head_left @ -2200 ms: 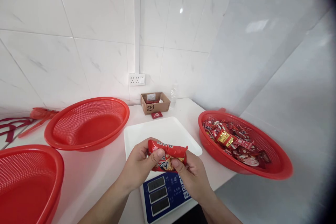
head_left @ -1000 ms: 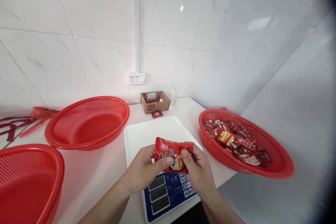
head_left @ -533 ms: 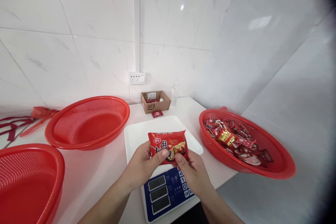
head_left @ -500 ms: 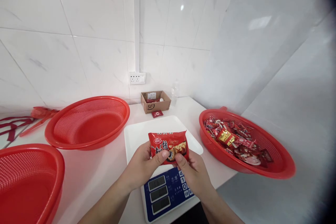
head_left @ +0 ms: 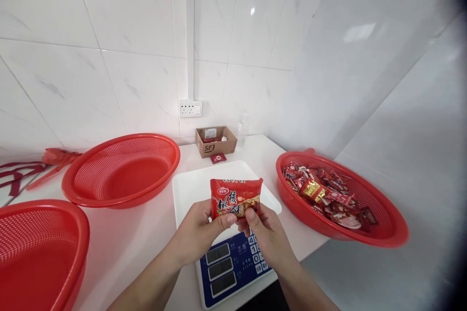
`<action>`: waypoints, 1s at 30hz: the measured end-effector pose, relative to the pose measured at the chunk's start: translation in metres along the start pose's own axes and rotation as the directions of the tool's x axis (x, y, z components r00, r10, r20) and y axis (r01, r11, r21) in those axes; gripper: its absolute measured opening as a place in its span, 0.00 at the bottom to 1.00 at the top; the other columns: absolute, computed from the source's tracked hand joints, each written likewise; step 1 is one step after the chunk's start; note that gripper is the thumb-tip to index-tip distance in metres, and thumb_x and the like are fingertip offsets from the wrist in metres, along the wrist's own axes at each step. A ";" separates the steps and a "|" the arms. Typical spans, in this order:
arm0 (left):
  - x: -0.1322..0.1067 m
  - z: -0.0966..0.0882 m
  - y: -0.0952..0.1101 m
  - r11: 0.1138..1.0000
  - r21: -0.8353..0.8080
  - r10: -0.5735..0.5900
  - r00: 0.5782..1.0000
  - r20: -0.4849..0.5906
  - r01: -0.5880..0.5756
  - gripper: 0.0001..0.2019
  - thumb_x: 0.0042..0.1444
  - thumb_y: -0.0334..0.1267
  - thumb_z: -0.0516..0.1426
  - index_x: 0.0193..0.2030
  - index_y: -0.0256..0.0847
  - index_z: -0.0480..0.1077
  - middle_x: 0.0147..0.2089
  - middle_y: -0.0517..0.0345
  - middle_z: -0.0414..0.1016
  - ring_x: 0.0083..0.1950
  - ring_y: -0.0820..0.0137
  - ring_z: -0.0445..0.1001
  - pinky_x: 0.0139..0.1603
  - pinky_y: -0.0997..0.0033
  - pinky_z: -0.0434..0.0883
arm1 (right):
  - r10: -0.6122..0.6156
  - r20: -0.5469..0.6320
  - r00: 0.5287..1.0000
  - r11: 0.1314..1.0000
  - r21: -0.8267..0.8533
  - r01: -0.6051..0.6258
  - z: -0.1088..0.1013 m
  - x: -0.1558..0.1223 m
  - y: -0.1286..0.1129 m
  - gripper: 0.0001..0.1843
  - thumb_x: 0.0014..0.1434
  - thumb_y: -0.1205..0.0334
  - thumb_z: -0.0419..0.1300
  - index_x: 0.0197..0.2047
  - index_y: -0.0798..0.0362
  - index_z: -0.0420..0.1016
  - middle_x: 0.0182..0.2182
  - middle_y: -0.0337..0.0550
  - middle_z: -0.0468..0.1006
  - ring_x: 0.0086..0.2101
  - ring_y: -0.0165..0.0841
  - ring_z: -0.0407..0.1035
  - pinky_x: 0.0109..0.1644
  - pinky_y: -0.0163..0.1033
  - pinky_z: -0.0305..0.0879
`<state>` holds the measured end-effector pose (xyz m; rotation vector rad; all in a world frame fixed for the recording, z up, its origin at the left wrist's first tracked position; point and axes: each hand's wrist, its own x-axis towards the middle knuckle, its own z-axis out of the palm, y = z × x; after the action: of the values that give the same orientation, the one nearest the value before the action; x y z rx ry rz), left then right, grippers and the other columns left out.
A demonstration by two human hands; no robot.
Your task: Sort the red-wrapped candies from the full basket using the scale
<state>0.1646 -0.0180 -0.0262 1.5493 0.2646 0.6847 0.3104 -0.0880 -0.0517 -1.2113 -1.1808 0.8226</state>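
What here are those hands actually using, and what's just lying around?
Apparently in use:
red walnut-biscuit packet, in left hand and right hand
electronic scale beneath it
perhaps packet basket at right

Apparently lying about:
SF cardboard box
small dark-red packet
clear plastic bottle
possibly two baskets at left

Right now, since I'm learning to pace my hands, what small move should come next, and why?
Perhaps lower the red packet onto the white weighing pan: the left hand and right hand both grip its lower part, its printed front faces the camera, and the pan shows just behind it.
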 end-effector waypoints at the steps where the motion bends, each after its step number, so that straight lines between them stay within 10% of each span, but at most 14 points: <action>1: 0.000 0.000 0.000 1.000 0.013 -0.013 1.000 -0.005 0.013 0.11 0.59 0.43 0.54 0.33 0.38 0.70 0.34 0.55 0.75 0.36 0.69 0.70 0.37 0.72 0.66 | 0.005 0.015 1.000 1.000 0.013 -0.005 0.000 0.000 0.001 0.27 0.55 0.36 0.53 0.26 0.54 0.67 0.20 0.39 0.68 0.21 0.27 0.60 0.24 0.32 0.58; 8: 0.002 -0.008 -0.006 0.888 0.428 -0.083 0.975 -0.206 0.166 0.19 0.59 0.54 0.49 0.34 0.39 0.69 0.32 0.57 0.74 0.34 0.67 0.70 0.33 0.72 0.64 | 0.070 -0.024 0.997 0.995 0.073 -0.068 -0.007 0.003 0.012 0.22 0.60 0.42 0.51 0.49 0.50 0.66 0.33 0.41 0.72 0.28 0.29 0.64 0.25 0.31 0.60; 14: 0.008 -0.029 -0.013 0.290 0.828 0.004 0.865 -0.502 0.479 0.24 0.61 0.56 0.43 0.29 0.40 0.68 0.30 0.53 0.74 0.32 0.61 0.72 0.29 0.67 0.62 | 0.130 -0.175 0.976 0.976 -0.151 -0.157 -0.033 -0.007 0.035 0.28 0.57 0.43 0.54 0.56 0.48 0.60 0.51 0.49 0.66 0.34 0.32 0.67 0.28 0.35 0.64; 17: 0.007 -0.031 -0.016 0.334 0.880 0.096 0.916 -0.389 0.339 0.19 0.61 0.53 0.46 0.42 0.41 0.70 0.43 0.51 0.75 0.43 0.60 0.73 0.37 0.64 0.68 | 0.124 -0.228 0.966 0.954 -0.239 -0.179 -0.048 -0.016 0.048 0.27 0.56 0.44 0.55 0.55 0.50 0.62 0.48 0.48 0.69 0.35 0.34 0.67 0.30 0.37 0.66; 19: 0.005 -0.026 -0.019 0.427 0.899 0.053 0.990 -0.127 0.092 0.19 0.61 0.52 0.48 0.51 0.44 0.67 0.55 0.51 0.71 0.55 0.61 0.68 0.50 0.62 0.68 | 0.136 -0.245 0.960 0.944 -0.263 -0.201 -0.056 -0.021 0.052 0.27 0.56 0.44 0.55 0.54 0.51 0.63 0.38 0.45 0.72 0.32 0.34 0.67 0.30 0.38 0.66; 22: 0.004 -0.018 -0.027 0.506 0.854 -0.130 0.968 0.213 -0.120 0.28 0.58 0.57 0.50 0.61 0.46 0.61 0.67 0.52 0.56 0.68 0.59 0.52 0.63 0.57 0.58 | 0.128 -0.265 0.956 0.930 -0.302 -0.208 -0.065 -0.026 0.045 0.27 0.55 0.44 0.55 0.53 0.52 0.65 0.31 0.42 0.72 0.31 0.34 0.67 0.31 0.38 0.66; 30: 0.009 -0.026 -0.051 0.269 0.960 -0.244 0.970 -0.005 0.073 0.34 0.58 0.58 0.46 0.67 0.43 0.52 0.70 0.48 0.43 0.70 0.53 0.41 0.65 0.44 0.49 | -0.124 -0.320 0.939 0.790 -0.605 -0.102 -0.117 -0.023 0.009 0.18 0.60 0.52 0.52 0.49 0.51 0.69 0.50 0.48 0.70 0.48 0.38 0.66 0.50 0.45 0.64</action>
<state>0.1693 0.0144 -0.0736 2.7068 0.8440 0.1593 0.4186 -0.1371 -0.0595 -1.7973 -1.1920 0.1717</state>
